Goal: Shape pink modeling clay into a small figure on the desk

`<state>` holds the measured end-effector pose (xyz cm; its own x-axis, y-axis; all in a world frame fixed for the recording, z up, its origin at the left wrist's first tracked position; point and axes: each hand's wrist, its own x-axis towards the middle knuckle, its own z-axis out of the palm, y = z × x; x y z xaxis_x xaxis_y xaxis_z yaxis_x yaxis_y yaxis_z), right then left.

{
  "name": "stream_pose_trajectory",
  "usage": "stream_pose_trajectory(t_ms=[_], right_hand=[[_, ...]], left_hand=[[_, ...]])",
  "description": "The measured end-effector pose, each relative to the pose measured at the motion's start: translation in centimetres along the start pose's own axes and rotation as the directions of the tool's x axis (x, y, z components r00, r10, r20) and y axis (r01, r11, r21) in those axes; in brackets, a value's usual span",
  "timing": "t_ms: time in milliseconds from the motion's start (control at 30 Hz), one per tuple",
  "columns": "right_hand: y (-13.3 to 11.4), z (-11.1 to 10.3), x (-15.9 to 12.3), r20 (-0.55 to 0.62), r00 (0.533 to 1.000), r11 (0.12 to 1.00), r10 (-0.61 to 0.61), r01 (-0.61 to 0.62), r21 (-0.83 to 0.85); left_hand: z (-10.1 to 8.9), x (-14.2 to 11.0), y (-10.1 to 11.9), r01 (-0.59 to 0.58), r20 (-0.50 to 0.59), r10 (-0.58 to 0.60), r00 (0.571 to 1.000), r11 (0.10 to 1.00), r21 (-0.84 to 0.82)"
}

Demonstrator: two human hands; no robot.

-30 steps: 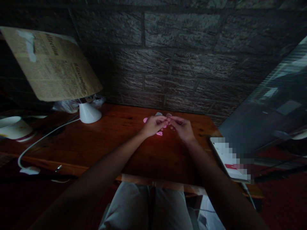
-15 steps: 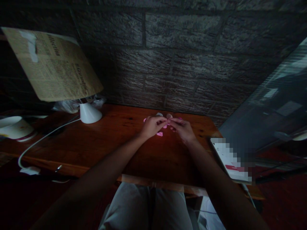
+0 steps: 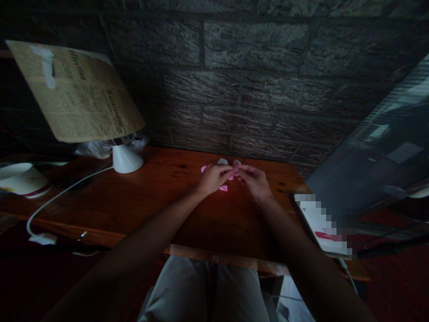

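Note:
Over the far middle of the wooden table, my left hand [image 3: 214,177] and my right hand [image 3: 255,180] meet at their fingertips. Both are closed in a pinch, and whatever sits between the fingers is too small and dim to make out. Around them lie several small, soft-looking lumps. One pink lump [image 3: 223,188] rests in front of my left hand, and another pink lump [image 3: 203,169] shows behind it. A whitish lump [image 3: 222,161] and a pale pink lump [image 3: 236,163] lie beyond the fingers. Just under the fingertips is a further pink lump [image 3: 231,177], partly covered.
A lamp [image 3: 127,158] with a newsprint shade stands at the left, its white cord running off the table's front edge. Farther left is a paper cup [image 3: 23,179]. A pixelated white flat item [image 3: 323,228] lies at the right edge. A dark brick wall [image 3: 217,89] rises behind.
My hands stay together in almost the same spot, with the right fingers shifted slightly. The whole view has moved a little; the lumps lie as before.

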<state>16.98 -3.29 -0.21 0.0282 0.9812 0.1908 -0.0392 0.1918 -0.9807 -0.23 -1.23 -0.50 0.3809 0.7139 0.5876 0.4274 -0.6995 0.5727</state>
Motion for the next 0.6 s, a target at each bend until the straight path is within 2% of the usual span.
stream_pose_trajectory(t_ms=[267,600], right_hand=[[-0.14,-0.26,0.03,-0.032,0.999,0.999,0.002,-0.001,0.045],[-0.22,-0.30,0.00,-0.033,0.999,1.000,-0.007,0.007,0.005]], left_hand=[[0.38,0.11,-0.49,0.012,-0.037,-0.012,0.999,1.000,-0.010],[0.28,0.07,-0.42,0.009,-0.040,-0.007,0.999,0.999,0.047]])
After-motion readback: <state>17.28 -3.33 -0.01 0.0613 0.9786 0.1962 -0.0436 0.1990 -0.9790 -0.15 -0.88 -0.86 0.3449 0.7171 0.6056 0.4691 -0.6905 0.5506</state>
